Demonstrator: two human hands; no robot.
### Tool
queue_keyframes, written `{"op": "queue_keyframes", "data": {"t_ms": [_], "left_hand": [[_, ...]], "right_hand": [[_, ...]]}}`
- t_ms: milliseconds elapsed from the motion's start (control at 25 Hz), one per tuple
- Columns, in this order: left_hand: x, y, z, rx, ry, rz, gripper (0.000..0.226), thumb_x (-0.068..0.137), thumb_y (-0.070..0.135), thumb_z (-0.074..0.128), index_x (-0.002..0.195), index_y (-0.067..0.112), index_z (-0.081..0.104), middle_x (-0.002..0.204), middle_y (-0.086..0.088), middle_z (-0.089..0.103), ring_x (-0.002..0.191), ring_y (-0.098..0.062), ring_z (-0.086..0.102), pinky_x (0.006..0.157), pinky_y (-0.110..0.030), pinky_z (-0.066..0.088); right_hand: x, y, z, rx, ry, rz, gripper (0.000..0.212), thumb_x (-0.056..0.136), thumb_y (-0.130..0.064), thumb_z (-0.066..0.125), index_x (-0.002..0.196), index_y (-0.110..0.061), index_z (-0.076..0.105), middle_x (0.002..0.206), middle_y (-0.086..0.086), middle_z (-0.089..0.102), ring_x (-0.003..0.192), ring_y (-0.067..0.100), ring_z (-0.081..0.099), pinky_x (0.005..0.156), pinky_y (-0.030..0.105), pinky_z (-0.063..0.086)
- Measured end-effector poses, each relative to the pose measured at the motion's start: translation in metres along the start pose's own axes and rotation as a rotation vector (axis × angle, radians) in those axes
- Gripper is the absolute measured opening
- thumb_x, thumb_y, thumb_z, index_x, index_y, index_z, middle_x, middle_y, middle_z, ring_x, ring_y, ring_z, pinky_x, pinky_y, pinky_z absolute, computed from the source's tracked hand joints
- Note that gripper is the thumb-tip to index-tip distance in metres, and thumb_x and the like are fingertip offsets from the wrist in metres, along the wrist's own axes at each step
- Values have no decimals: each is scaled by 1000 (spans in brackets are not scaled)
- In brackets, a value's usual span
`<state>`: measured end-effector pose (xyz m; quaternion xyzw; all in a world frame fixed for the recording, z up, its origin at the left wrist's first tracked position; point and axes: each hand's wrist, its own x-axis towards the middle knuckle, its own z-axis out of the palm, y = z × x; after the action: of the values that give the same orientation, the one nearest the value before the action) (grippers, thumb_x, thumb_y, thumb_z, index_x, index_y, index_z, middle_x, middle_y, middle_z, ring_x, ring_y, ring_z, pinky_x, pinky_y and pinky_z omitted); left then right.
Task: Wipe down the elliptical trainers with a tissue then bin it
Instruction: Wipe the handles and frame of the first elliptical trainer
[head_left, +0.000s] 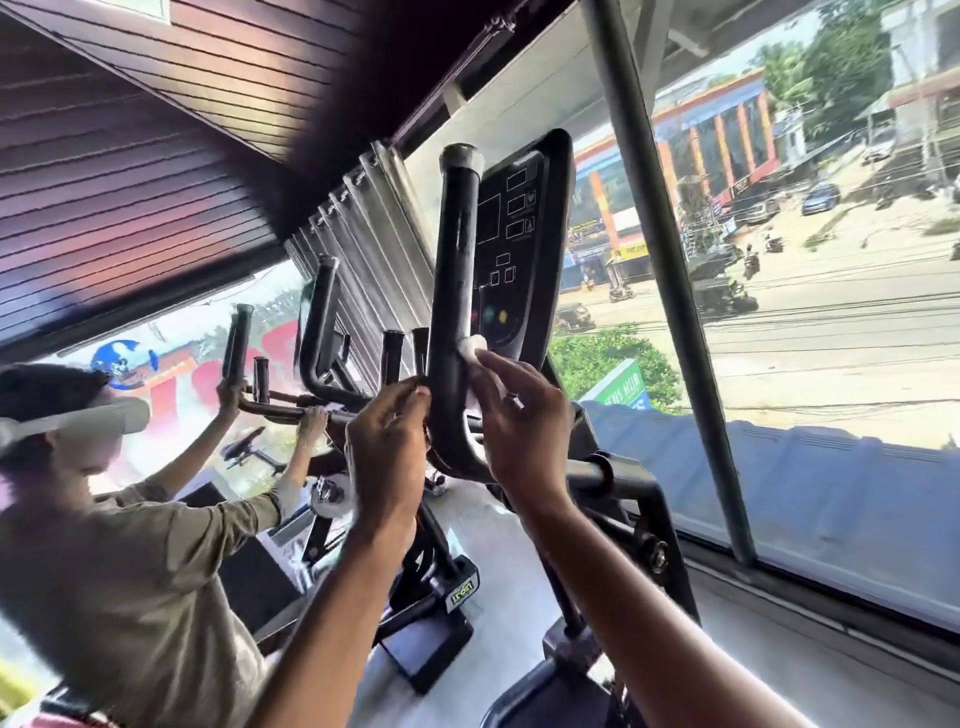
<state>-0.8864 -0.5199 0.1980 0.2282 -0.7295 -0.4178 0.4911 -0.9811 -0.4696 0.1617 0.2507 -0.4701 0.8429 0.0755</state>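
The right hand (519, 415) presses a small white tissue (474, 347) against the right side of the black handlebar (454, 291) of the nearest elliptical trainer, low on the upright part, just above its bend. Its fingers (496, 364) lie nearly straight and close together over the wad; the thumb is hidden. The left hand (387, 431) meets the same bar from the other side, its fingertips bunched and pinching the bar's edge, seemingly to steady it.

The tissue is thin and small against a long bar, so it may well shred or roll up under hard rubbing, or slip out from under flat fingers and fall among the frame parts below. The handlebar probably pivots; if the left hand lets go, it could swing away from the wipe. The console (519, 244) stands right behind the tissue, so a stray stroke may press its buttons. Another person (130, 545) is working at the next machine close on the left, and elbows could collide. Most of the bar, the console and the other trainers look unwiped, and the bin is not in view.

A yellow-green label (462, 592) on the machine's base bears dark letters, perhaps "LION", though I cannot be sure. A green sign (621, 384) outside the window shows part of the words "ENS HAIR". The console has only outlined boxes and three coloured dots that can be made out.
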Motion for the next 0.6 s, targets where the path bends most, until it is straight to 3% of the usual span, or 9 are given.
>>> {"op": "queue_keyframes", "data": {"t_ms": [80, 160, 280, 480, 600], "left_hand": [[-2, -6, 1, -29, -9, -20, 20, 90, 32, 59, 88, 20, 75, 83, -8, 73, 77, -18, 62, 73, -45, 51], [-3, -8, 2, -73, -39, -42, 22, 95, 29, 60, 84, 25, 78, 84, -7, 76, 78, -16, 64, 80, -52, 55], [-3, -9, -7, -188, -127, -80, 28, 101, 16, 59, 87, 24, 81, 86, 5, 79, 82, -9, 72, 87, -43, 55], [6, -17, -19, -242, -292, -113, 19, 101, 19, 60, 104, 19, 79, 100, -5, 80, 102, -28, 74, 101, -53, 54], [12, -24, -24, -281, -348, -134, 19, 101, 18, 61, 113, 16, 76, 105, -5, 80, 106, -28, 74, 103, -55, 53]], "right_hand": [[-1, -6, -2, -88, 0, -45, 18, 91, -19, 76, 109, -18, 79, 96, -20, 73, 75, -18, 64, 66, 4, 44], [0, -12, -1, -156, 32, -118, 17, 91, -21, 74, 108, -22, 80, 101, -14, 76, 79, -6, 68, 68, 13, 49], [-13, -14, -3, -297, 3, -390, 16, 93, -16, 72, 107, -19, 80, 106, -9, 74, 90, 4, 69, 75, 21, 54], [-12, -25, 0, -488, 33, -560, 17, 93, -8, 71, 108, -10, 79, 107, 2, 74, 94, 0, 63, 87, 3, 44], [-19, -23, -1, -695, -68, -753, 20, 96, -10, 65, 110, -12, 78, 111, 4, 73, 99, 15, 67, 91, 19, 51]]}}
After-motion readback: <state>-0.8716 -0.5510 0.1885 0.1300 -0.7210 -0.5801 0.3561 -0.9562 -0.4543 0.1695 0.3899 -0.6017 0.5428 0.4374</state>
